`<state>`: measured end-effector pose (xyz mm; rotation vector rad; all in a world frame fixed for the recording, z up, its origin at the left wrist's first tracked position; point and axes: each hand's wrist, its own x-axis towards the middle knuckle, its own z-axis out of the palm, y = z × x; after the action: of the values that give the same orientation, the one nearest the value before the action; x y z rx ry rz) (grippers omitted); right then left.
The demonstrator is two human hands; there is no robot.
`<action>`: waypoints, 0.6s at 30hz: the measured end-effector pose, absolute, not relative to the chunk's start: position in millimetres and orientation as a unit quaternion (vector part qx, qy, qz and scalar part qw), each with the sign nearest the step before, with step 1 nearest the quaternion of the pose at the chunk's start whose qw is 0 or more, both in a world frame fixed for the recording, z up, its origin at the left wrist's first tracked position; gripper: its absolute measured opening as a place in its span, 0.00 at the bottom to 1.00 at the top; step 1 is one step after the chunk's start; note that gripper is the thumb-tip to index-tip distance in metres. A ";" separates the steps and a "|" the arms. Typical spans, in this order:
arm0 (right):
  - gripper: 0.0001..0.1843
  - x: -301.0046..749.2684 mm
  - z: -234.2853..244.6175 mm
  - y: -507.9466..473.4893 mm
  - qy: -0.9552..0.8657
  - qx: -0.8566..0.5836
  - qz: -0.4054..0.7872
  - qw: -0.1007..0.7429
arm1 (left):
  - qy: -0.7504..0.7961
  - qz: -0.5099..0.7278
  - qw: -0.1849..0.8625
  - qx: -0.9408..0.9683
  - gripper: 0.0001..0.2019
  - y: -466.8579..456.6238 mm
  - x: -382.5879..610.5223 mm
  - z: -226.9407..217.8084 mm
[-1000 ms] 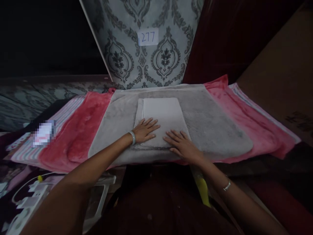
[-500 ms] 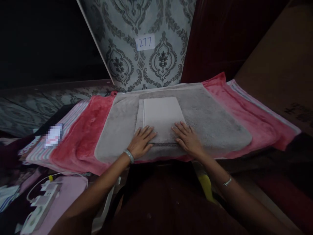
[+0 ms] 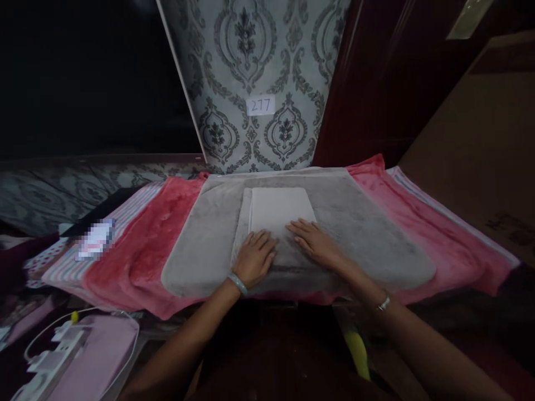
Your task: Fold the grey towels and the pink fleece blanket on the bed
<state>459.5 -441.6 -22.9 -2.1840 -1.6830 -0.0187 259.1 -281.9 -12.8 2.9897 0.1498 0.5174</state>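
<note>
The left hand (image 3: 254, 260), grip flat and empty, rests on the folded pale cloth (image 3: 282, 206), midway along a grey mat (image 3: 200, 239). Behind, a label (image 3: 261, 105) reads "277". The right hand (image 3: 316, 244), likewise flat and empty, touches the cloth's right side. Marks on the brown box (image 3: 468, 145) are illegible.

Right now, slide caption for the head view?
Left hand and right hand on a folded pale cloth atop grey fabric.

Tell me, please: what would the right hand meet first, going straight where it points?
The right hand would probably meet the folded, pale grey cloth under it; whether they touch is unclear.
</note>
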 end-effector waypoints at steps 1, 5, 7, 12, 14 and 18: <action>0.27 463.9 -18.6 -426.9 -0.615 -0.769 -0.002 0.176 | 0.054 0.157 0.049 0.985 0.22 -284.1 265.4 -11.9; 0.27 476.4 -17.4 -367.3 -0.690 -0.713 0.032 0.119 | 0.084 0.095 0.025 0.992 0.31 -285.3 271.9 -26.4; 0.28 482.0 -21.6 -341.7 -0.717 -0.688 0.050 0.102 | 0.092 0.091 0.016 0.992 0.33 -283.8 266.6 -37.6; 0.30 506.0 -23.3 -284.5 -0.743 -0.663 0.054 0.080 | 0.089 0.091 0.015 0.992 0.34 -281.5 255.7 -49.6; 0.31 518.1 -21.7 -261.3 -0.734 -0.673 0.057 0.075 | 0.084 0.090 0.020 0.992 0.34 -280.6 255.1 -51.1; 0.31 537.5 -21.1 -220.2 -0.702 -0.707 0.052 0.068 | 0.080 0.095 0.031 0.992 0.35 -279.0 256.0 -57.6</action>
<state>537.5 -220.2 -21.1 -2.1306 -2.1139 0.1570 256.0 -279.0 -57.6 3.0563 0.2451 0.2930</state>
